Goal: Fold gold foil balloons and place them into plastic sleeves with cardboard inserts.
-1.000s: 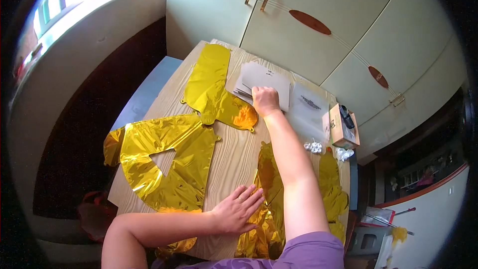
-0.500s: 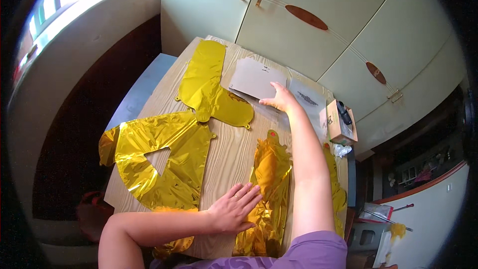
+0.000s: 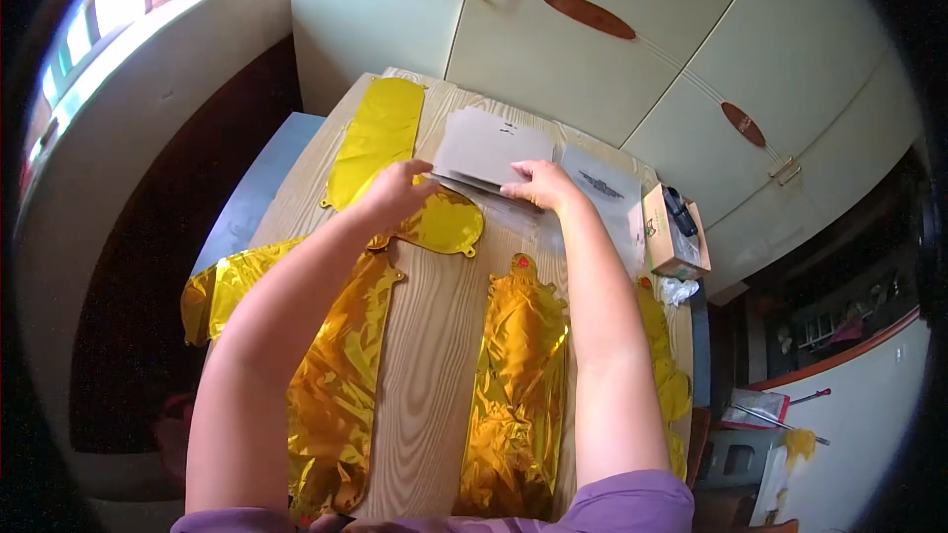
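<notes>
A stack of thin grey sheets (image 3: 484,143) lies at the far side of the wooden table. My right hand (image 3: 543,185) grips its near right corner, thumb at the front edge and fingers on top. By the near left corner is my left hand (image 3: 395,192), fingers bent but apart, holding nothing that I can see. Under that hand lies a flat, uninflated gold foil balloon (image 3: 375,128) with a bend in it. A larger gold foil balloon (image 3: 341,375) is partly hidden by my left forearm. Between my arms lies a crumpled gold foil balloon (image 3: 513,355).
Clear plastic (image 3: 597,188) with a dark print lies right of the stack. Beyond it are a small box (image 3: 676,232) holding a black object and a crumpled white scrap (image 3: 678,290). More gold foil (image 3: 667,355) lines the right edge. Pale cabinets (image 3: 583,69) stand behind the table.
My left hand has left the crumpled foil balloon and reached up to the stack's left corner. My right hand has come down onto the stack's near right corner. The view has shifted slightly.
</notes>
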Demonstrator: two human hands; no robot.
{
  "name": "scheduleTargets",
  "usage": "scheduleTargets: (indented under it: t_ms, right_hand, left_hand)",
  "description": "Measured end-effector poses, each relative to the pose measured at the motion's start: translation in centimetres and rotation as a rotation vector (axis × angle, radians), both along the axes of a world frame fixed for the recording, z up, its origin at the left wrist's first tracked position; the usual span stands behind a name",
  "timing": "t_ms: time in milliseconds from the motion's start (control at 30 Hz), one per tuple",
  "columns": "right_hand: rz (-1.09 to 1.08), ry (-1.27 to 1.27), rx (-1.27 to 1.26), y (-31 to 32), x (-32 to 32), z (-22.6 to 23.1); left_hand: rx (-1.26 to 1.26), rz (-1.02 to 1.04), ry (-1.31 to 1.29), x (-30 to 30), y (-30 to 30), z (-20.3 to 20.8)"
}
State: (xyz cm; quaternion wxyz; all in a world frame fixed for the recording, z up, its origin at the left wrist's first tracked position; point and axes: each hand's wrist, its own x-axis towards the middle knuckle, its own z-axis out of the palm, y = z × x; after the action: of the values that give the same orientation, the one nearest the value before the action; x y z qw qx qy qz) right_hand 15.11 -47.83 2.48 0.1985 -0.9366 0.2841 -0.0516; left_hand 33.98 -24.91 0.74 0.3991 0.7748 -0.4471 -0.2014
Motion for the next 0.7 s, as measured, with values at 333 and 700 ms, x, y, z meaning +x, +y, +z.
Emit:
scheduleTargets:
  t_ms: [333,700]
  right_hand:
    - [-0.216,-0.608,-0.493,3.7,-1.5,-0.1]
    - [-0.410,-1.332,1.024,27.7,-16.8,4.3]
  left_hand:
    - [-0.173,-0.101,-0.218,-2.7,0.8,-0.8]
    - [-0.317,-0.394,1.238,-17.6,12.9,5.4]
